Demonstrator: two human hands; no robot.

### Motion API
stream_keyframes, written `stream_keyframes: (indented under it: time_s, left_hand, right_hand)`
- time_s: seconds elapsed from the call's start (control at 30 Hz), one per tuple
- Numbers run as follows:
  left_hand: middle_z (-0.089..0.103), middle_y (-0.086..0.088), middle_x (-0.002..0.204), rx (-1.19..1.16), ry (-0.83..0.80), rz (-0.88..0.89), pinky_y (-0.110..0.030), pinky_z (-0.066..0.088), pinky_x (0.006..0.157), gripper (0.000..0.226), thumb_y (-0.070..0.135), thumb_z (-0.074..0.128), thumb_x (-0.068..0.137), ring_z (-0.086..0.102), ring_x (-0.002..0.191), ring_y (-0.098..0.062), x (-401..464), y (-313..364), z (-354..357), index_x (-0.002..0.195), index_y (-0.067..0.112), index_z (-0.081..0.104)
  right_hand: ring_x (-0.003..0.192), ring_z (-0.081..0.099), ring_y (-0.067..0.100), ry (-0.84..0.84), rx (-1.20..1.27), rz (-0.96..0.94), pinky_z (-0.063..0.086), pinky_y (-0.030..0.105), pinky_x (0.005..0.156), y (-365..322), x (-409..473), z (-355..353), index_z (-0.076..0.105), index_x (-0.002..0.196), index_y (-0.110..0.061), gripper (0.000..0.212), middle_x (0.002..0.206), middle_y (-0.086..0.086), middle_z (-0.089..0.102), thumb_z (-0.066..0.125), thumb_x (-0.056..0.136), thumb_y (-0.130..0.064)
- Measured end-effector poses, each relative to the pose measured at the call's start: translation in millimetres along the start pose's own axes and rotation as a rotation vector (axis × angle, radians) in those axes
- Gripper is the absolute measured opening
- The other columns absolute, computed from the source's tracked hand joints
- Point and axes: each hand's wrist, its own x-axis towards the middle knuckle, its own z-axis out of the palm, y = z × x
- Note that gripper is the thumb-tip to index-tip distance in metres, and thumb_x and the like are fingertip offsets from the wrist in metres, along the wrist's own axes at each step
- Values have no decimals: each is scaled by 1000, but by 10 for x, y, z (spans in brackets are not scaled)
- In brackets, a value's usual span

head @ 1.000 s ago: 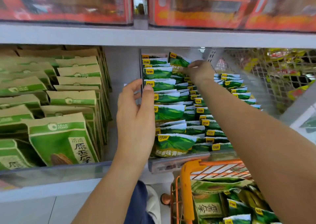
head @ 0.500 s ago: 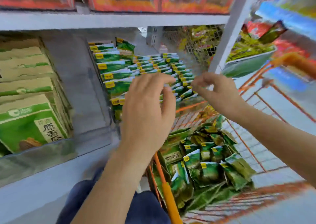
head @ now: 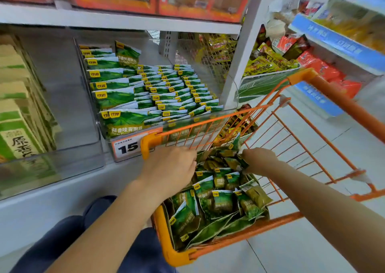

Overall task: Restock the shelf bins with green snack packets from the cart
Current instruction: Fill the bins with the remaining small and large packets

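A heap of green snack packets lies in the orange wire cart in front of me. My left hand reaches down onto the near left side of the heap, its fingers hidden behind the back of the hand. My right hand is at the far right of the heap and grips green packets between fingers and thumb. Above the cart's far rim, the clear shelf bin holds neat rows of the same green packets.
A price tag hangs under the bin. A bin of tan and green bags stands to the left, a mesh bin of yellow packets to the right. More shelves flank the cart's handle. My knees are below.
Both hands have left the shelf bin and come down into the cart. The view has swung right and down onto the heap of packets.
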Motion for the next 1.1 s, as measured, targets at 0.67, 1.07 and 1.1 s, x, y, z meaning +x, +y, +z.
stream_keyframes:
  time_s: [0.67,1.07,1.1]
  left_hand:
    - [73,7,91,-1049,444,-359,-32,55,81,23,22,75,81,68,85,-8,-57,-108,-608,103,18,72]
    - [23,-10,156,-194,520,-624,-40,18,115,59,41,41,99,18,142,-27,-105,-693,-800,149,14,27]
    - [17,-8,158,-218,484,-643,-37,16,115,61,44,39,99,14,143,-24,-80,-698,-795,151,16,22]
  right_hand:
    - [79,66,19,122,1740,-531,55,26,76,-642,-954,-1264,64,86,-14,32,87,7,62,83,66,-31]
    - [70,40,16,310,1629,-337,29,21,64,-1300,244,-2050,53,89,-14,15,80,4,46,66,90,-21]
    - [84,48,18,287,1629,-336,34,22,70,-1381,419,-2101,55,117,-10,31,103,8,55,66,90,-21]
